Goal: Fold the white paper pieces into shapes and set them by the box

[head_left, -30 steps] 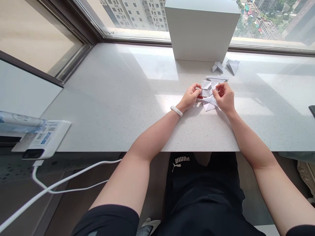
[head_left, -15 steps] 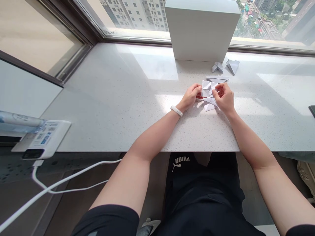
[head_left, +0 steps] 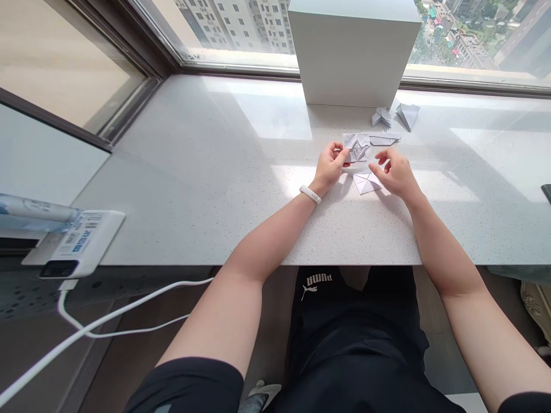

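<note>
White folded paper is steadied by the left hand's pinching fingers; the right hand's fingers are held open, empty.

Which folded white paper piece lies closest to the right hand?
The flat, creased white paper diamond beside the right hand. The crumpled white paper piece is held in the left hand, and the other folds lie farther up.

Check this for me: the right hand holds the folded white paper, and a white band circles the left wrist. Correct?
Not quite: the head view shows the left hand holding the folded white paper; the right hand is open, holding nothing. The white band does circle the left wrist.
</note>
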Demonstrator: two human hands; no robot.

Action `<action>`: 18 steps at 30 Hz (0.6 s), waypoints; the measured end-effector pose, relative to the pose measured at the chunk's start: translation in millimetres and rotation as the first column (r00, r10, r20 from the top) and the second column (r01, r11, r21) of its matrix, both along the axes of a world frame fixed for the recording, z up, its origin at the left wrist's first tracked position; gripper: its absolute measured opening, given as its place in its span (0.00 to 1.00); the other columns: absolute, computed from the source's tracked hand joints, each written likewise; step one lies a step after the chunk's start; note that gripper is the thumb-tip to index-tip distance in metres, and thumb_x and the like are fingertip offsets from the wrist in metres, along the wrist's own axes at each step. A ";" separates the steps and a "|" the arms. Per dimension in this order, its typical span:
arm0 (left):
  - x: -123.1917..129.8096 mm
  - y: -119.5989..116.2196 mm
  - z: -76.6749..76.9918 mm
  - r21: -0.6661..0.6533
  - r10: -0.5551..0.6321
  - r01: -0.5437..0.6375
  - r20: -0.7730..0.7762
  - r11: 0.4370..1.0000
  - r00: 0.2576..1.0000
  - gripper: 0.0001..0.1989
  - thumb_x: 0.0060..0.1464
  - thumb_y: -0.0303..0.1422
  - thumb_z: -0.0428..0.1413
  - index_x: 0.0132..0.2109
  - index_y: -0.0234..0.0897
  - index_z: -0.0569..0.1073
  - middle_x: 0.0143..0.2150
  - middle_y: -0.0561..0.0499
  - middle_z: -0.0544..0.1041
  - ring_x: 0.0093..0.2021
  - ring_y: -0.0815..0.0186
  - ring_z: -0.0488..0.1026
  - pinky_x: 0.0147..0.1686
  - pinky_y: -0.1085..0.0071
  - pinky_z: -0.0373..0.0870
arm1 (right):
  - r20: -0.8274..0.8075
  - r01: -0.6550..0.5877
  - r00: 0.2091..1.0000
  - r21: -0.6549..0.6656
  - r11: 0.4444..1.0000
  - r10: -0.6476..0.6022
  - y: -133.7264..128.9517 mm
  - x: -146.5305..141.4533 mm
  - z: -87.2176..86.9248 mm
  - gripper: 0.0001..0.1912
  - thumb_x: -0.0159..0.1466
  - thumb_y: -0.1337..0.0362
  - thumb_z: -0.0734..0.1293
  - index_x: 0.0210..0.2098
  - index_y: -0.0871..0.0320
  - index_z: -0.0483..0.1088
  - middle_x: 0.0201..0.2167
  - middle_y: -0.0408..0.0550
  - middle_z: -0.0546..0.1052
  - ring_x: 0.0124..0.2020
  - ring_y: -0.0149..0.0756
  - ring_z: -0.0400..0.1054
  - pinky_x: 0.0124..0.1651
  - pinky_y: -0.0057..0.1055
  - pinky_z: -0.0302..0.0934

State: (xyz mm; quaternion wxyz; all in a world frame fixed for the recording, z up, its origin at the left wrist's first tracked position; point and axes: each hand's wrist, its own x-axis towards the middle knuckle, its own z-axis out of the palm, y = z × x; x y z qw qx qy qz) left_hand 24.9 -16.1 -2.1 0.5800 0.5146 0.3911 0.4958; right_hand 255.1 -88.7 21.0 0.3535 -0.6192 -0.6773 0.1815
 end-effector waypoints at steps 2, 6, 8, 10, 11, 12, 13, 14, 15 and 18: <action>-0.6 0.6 1.8 -0.025 0.033 -0.033 -0.009 0.999 0.999 0.17 0.79 0.38 0.71 0.45 0.44 0.71 0.41 0.52 0.88 0.45 0.63 0.89 0.51 0.67 0.89 | 0.072 -0.063 0.995 -0.109 0.992 0.071 -5.6 4.6 3.8 0.21 0.74 0.49 0.80 0.60 0.52 0.84 0.57 0.58 0.85 0.45 0.48 0.77 0.63 0.55 0.79; -1.8 2.9 3.1 -0.054 0.067 -0.066 0.001 0.996 0.998 0.18 0.78 0.39 0.71 0.45 0.44 0.70 0.41 0.53 0.86 0.46 0.63 0.89 0.51 0.68 0.89 | 0.127 -0.211 0.960 -0.267 0.940 0.251 -12.3 13.0 10.1 0.37 0.66 0.51 0.86 0.73 0.49 0.84 0.68 0.60 0.81 0.55 0.57 0.81 0.68 0.59 0.78; -2.5 3.7 3.3 -0.064 0.075 -0.075 -0.002 0.995 0.997 0.17 0.78 0.38 0.71 0.45 0.44 0.70 0.42 0.52 0.86 0.46 0.64 0.89 0.50 0.69 0.88 | 0.140 -0.266 0.937 -0.303 0.915 0.319 -12.6 17.0 13.4 0.41 0.63 0.55 0.88 0.75 0.46 0.85 0.71 0.59 0.80 0.59 0.60 0.81 0.70 0.60 0.78; -3.2 3.9 3.7 -0.069 0.074 -0.074 -0.007 0.995 0.997 0.16 0.79 0.37 0.70 0.45 0.44 0.70 0.43 0.51 0.87 0.47 0.63 0.89 0.50 0.70 0.88 | 0.154 -0.285 0.925 -0.325 0.902 0.348 -12.0 20.0 16.1 0.38 0.64 0.57 0.87 0.73 0.45 0.87 0.74 0.59 0.79 0.60 0.59 0.81 0.70 0.60 0.78; -3.5 3.8 4.0 -0.071 0.074 -0.074 -0.010 0.995 0.997 0.16 0.79 0.37 0.70 0.45 0.44 0.70 0.44 0.51 0.87 0.48 0.64 0.89 0.50 0.70 0.88 | 0.159 -0.283 0.923 -0.333 0.900 0.350 -11.7 20.8 17.0 0.34 0.65 0.57 0.86 0.71 0.45 0.88 0.75 0.58 0.79 0.59 0.58 0.81 0.70 0.60 0.78; -3.6 3.6 4.4 -0.073 0.076 -0.076 -0.011 0.994 0.997 0.16 0.79 0.36 0.69 0.44 0.44 0.70 0.45 0.51 0.88 0.48 0.64 0.89 0.50 0.70 0.88 | 0.163 -0.278 0.924 -0.336 0.900 0.346 -11.6 21.0 17.4 0.31 0.66 0.57 0.86 0.69 0.45 0.89 0.75 0.58 0.79 0.58 0.57 0.82 0.69 0.60 0.79; -3.7 3.4 4.7 -0.076 0.079 -0.080 -0.008 0.994 0.997 0.16 0.79 0.35 0.69 0.44 0.44 0.70 0.45 0.50 0.88 0.48 0.64 0.89 0.50 0.70 0.88 | 0.165 -0.270 0.927 -0.333 0.903 0.338 -11.6 20.6 17.4 0.29 0.68 0.56 0.85 0.67 0.46 0.90 0.75 0.59 0.80 0.56 0.56 0.82 0.68 0.60 0.79; -3.6 3.3 5.1 -0.080 0.085 -0.085 -0.003 0.993 0.996 0.15 0.80 0.35 0.68 0.44 0.44 0.70 0.45 0.50 0.88 0.48 0.64 0.89 0.50 0.70 0.88 | 0.165 -0.263 0.930 -0.322 0.909 0.328 -11.8 19.8 16.9 0.27 0.69 0.56 0.85 0.66 0.46 0.91 0.74 0.59 0.81 0.55 0.55 0.82 0.67 0.59 0.79; -3.4 3.2 5.3 -0.086 0.091 -0.090 0.004 0.992 0.996 0.15 0.80 0.34 0.68 0.44 0.44 0.70 0.45 0.50 0.88 0.48 0.64 0.88 0.50 0.69 0.88 | 0.164 -0.257 0.934 -0.304 0.917 0.316 -12.1 18.5 16.3 0.25 0.70 0.55 0.84 0.65 0.47 0.91 0.73 0.59 0.82 0.53 0.54 0.82 0.66 0.59 0.80; -2.8 3.4 5.0 -0.098 0.105 -0.104 0.010 0.990 0.994 0.14 0.80 0.34 0.67 0.45 0.44 0.70 0.46 0.50 0.88 0.48 0.63 0.88 0.50 0.69 0.89 | 0.159 -0.246 0.944 -0.244 0.938 0.289 -13.2 13.9 13.6 0.21 0.71 0.57 0.83 0.63 0.49 0.92 0.68 0.59 0.85 0.50 0.53 0.82 0.63 0.57 0.80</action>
